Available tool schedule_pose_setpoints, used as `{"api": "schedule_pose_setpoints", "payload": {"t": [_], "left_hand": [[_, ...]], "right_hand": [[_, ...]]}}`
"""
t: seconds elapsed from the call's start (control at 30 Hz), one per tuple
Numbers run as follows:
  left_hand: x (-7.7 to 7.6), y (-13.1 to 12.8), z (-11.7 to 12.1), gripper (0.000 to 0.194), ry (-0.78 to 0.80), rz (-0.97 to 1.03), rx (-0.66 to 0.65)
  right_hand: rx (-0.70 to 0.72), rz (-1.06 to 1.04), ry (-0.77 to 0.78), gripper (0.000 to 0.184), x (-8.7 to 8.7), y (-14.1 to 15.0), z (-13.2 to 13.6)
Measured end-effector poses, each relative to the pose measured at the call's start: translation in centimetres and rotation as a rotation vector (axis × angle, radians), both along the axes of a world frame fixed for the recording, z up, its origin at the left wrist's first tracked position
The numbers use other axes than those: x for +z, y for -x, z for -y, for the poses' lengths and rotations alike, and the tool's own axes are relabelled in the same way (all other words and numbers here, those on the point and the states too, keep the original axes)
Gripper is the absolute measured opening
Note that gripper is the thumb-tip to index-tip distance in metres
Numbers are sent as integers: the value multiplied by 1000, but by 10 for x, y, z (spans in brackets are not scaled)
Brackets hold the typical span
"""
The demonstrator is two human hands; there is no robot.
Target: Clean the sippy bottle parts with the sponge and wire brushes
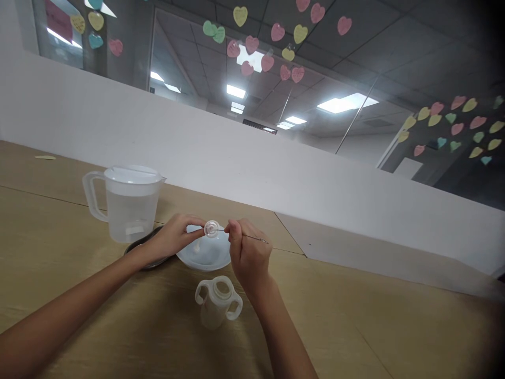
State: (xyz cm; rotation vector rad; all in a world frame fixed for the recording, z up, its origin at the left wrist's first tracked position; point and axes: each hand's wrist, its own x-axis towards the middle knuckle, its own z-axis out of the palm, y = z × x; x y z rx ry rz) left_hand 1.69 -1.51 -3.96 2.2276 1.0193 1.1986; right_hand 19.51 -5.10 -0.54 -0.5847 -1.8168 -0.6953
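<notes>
My left hand (180,234) pinches a small clear round bottle top (212,228), perhaps a nipple with its ring, by its left side. Between the thumb and curled fingers of my right hand (248,247) is a thin wire tool (255,238), perhaps a narrow brush; its left end reaches the bottle top. Whether it passes inside cannot be made out. Both hands are over a pale bowl (205,261). Nearer to me an uncapped two-handled baby bottle (215,310) stands upright on the table.
A clear lidded pitcher (132,205) with a handle stands at the left. Partly under my left wrist lies a dark-rimmed tray (152,265). A white wall (221,163) borders the wooden table (335,321) at the back. A pale paper piece (45,157) lies far left.
</notes>
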Motion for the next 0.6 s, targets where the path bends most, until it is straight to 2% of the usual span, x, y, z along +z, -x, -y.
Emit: {"api": "schedule_pose_setpoints", "payload": {"t": [0.3, 0.6], "left_hand": [[0, -1, 3, 33, 6, 10, 12], [0, -1, 3, 35, -7, 2, -15]], "right_hand": [[-27, 3, -45, 42, 1, 0, -1], [23, -17, 21, 40, 0, 1, 0]]}}
